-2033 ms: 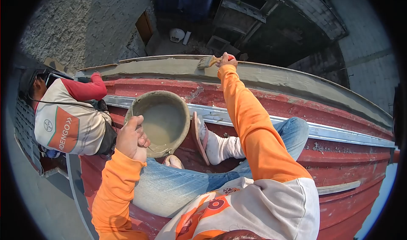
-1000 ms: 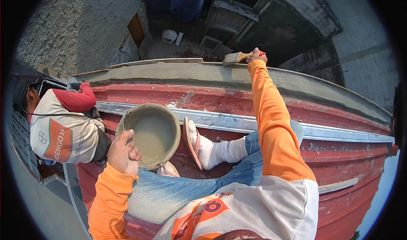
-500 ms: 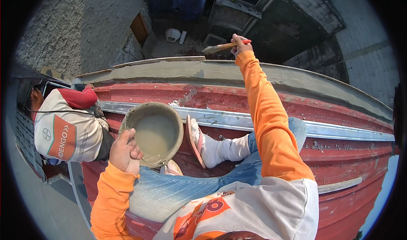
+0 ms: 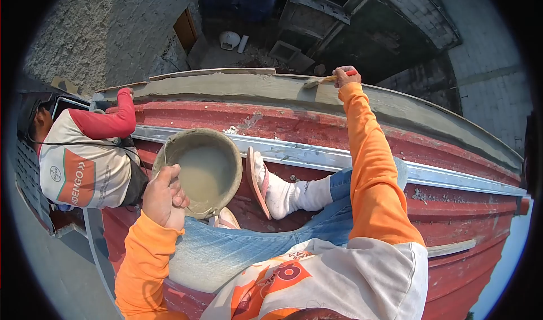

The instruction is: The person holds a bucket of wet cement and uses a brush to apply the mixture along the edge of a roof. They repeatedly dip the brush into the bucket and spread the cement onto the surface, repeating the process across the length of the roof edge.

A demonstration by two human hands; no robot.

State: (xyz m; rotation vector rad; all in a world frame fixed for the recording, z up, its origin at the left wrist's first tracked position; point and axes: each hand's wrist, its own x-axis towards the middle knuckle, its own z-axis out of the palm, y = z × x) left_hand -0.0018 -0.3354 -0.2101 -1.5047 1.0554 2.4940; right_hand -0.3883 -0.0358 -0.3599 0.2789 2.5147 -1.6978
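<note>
My left hand [image 4: 164,198] is closed at the near left rim of a mortar-stained bucket [image 4: 231,150], apparently on its thin wire handle. Grey, watery liquid [image 4: 201,173] lies inside the bucket, which tilts a little toward me. At the end of my outstretched arm, my right hand [image 4: 346,77] grips a paintbrush [image 4: 325,80] with a red-ended handle. Its bristles touch the grey cement ledge [image 4: 243,88] along the roof edge, and a darker wet patch shows below them.
A co-worker [image 4: 90,156] crouches at the left, one arm on the ledge. Under me is a red corrugated metal roof [image 4: 317,130] crossed by a silver metal channel [image 4: 283,150]. Beyond the ledge is a drop to a yard. A wooden strip [image 4: 452,248] lies at the right.
My right hand has moved right and down, bringing the brush from the air onto the ledge. The bucket has shifted slightly left and up in view. The co-worker's arm has reached farther forward.
</note>
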